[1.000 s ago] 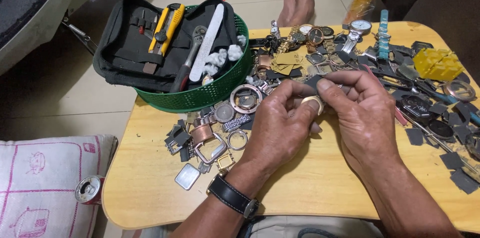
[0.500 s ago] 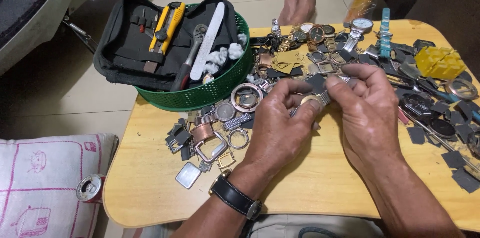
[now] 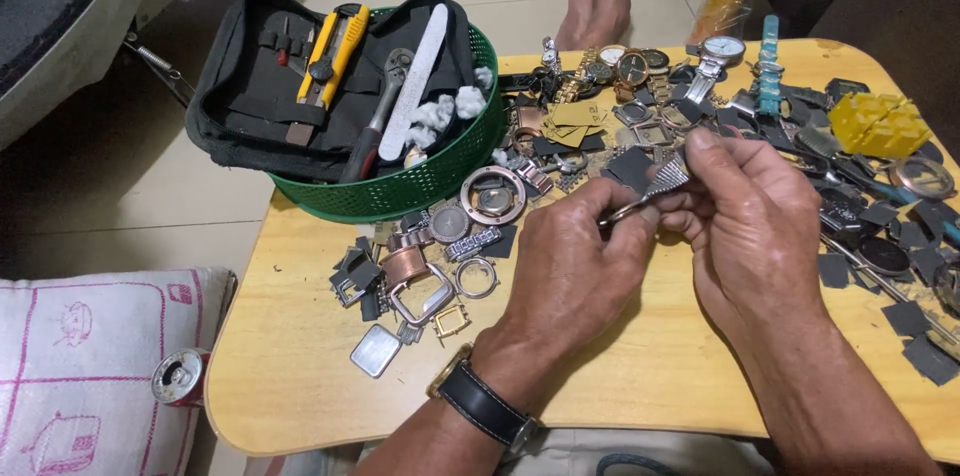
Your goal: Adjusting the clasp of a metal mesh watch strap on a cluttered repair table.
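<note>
Hands meet over the wooden table (image 3: 300, 356): my left hand (image 3: 575, 276) and right hand (image 3: 750, 221) both pinch a small metal watch part (image 3: 655, 188) between closed fingertips, just above scattered watch cases.

green basket (image 3: 400, 198) with black tool pouch (image 3: 270, 96) | yellow plastic block (image 3: 880, 124) | drink can (image 3: 180, 377) | patterned cushion (image 3: 70, 366) | wooden table (image 3: 300, 356)
</note>
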